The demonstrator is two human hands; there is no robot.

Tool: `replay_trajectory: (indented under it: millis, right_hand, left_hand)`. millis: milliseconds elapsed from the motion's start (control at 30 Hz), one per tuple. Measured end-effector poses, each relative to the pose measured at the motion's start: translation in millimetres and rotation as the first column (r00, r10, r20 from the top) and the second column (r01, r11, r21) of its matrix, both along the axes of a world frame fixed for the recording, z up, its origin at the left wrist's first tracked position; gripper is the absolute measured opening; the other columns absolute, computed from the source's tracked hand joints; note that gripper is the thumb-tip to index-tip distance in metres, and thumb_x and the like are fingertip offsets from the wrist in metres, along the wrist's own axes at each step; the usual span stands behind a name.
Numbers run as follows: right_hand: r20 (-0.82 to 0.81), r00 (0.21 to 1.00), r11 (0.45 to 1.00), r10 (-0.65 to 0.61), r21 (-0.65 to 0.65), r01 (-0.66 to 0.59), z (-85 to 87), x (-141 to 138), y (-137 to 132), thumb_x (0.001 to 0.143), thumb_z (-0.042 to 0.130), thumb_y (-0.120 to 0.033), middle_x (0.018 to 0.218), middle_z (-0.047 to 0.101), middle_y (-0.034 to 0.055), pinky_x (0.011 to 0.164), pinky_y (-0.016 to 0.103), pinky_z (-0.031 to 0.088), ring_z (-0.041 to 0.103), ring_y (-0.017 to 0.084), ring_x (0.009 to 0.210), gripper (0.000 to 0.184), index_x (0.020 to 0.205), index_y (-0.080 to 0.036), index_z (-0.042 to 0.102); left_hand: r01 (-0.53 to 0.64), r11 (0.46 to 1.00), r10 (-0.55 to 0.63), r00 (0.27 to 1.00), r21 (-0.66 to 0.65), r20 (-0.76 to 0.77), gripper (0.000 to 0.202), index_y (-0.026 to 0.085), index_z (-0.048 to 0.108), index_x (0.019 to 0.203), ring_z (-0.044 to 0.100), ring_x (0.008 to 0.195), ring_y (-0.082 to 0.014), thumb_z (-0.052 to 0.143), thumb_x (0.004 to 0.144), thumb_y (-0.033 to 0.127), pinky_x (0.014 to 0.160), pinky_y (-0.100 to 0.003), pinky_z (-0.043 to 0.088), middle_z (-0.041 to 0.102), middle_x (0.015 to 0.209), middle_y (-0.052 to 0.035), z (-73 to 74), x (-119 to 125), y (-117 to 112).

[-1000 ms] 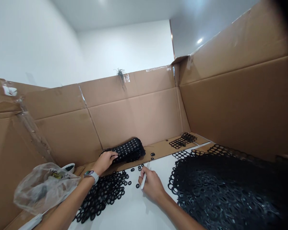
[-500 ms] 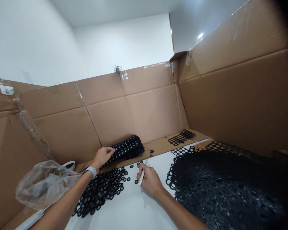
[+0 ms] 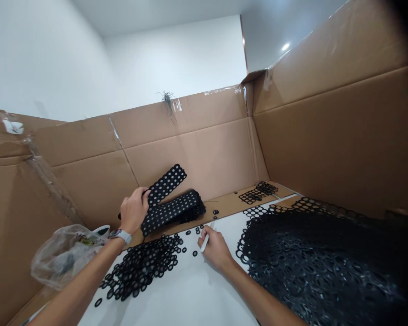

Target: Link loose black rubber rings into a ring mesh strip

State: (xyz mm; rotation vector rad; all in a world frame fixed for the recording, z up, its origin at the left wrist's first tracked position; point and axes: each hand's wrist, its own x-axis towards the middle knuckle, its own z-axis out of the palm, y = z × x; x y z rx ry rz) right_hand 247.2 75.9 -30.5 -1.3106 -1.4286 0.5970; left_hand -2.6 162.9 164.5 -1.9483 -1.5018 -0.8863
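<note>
My left hand (image 3: 135, 210), with a watch on its wrist, is closed on one end of a black strip with rows of pale round holes (image 3: 168, 183). The strip slants up to the right, raised over a stack of similar black strips (image 3: 173, 210). My right hand (image 3: 216, 248) is closed round a slim white pen-like tool (image 3: 206, 241), its tip pointing away over the white board (image 3: 190, 290). Just left of that hand lie a few loose black rings. A heap of small black rings (image 3: 143, 267) spreads below my left hand.
A large dark pile of black ring sheets (image 3: 313, 262) covers the right side. Smaller ring-mesh pieces (image 3: 258, 193) lie at the back. A clear plastic bag (image 3: 68, 258) and a white bowl (image 3: 104, 231) stand at left. Tall cardboard walls (image 3: 197, 154) surround the surface.
My left hand has lifted one perforated strip off the stack, moving up and to the left. My right hand keeps the white tool and has barely shifted.
</note>
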Motion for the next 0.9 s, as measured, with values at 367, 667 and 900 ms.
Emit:
replay_trajectory:
  millis: [367, 667, 900]
  right_hand:
    - [-0.092, 0.996, 0.999, -0.022, 0.037, 0.026, -5.0, 6.0, -3.2, 0.081, 0.058, -0.026, 0.077, 0.07, 0.0013, 0.072, 0.028, 0.044, 0.063, 0.021, 0.073, 0.003, 0.082, -0.024, 0.057]
    - [-0.112, 0.993, 0.999, -0.036, 0.012, 0.037, -9.1, 11.8, -11.8, 0.078, 0.059, -0.034, 0.073, 0.067, 0.0011, 0.069, 0.029, 0.042, 0.059, 0.021, 0.068, 0.012, 0.083, -0.024, 0.059]
    - [-0.086, 0.996, 0.999, -0.036, 0.008, 0.037, -6.6, 11.6, -21.9, 0.08, 0.057, -0.033, 0.077, 0.068, 0.0022, 0.07, 0.029, 0.041, 0.058, 0.021, 0.071, 0.009, 0.082, -0.024, 0.058]
  left_hand:
    - [0.243, 0.937, -0.309, 0.912, -0.252, -0.271, 0.043, 0.024, 0.072, 0.122, 0.079, 0.097, -0.025, 0.042, 0.114, 0.053, 0.083, -0.032, 0.055, 0.082, 0.112, -0.004, 21.3, -36.9, -112.3]
    - [0.356, 0.756, -0.582, 0.751, -0.55, -0.312, 0.03, 0.033, 0.076, 0.12, 0.078, 0.076, -0.0197, 0.048, 0.115, 0.041, 0.068, -0.03, 0.06, 0.079, 0.094, -0.0035, -18.6, -39.0, -224.8]
    - [0.495, 0.816, -0.572, 0.616, -0.298, -0.542, 0.023, 0.027, 0.07, 0.125, 0.069, 0.06, -0.0171, 0.051, 0.113, 0.024, 0.053, -0.028, 0.049, 0.071, 0.074, 0.0, -16.4, -39.3, -245.6]
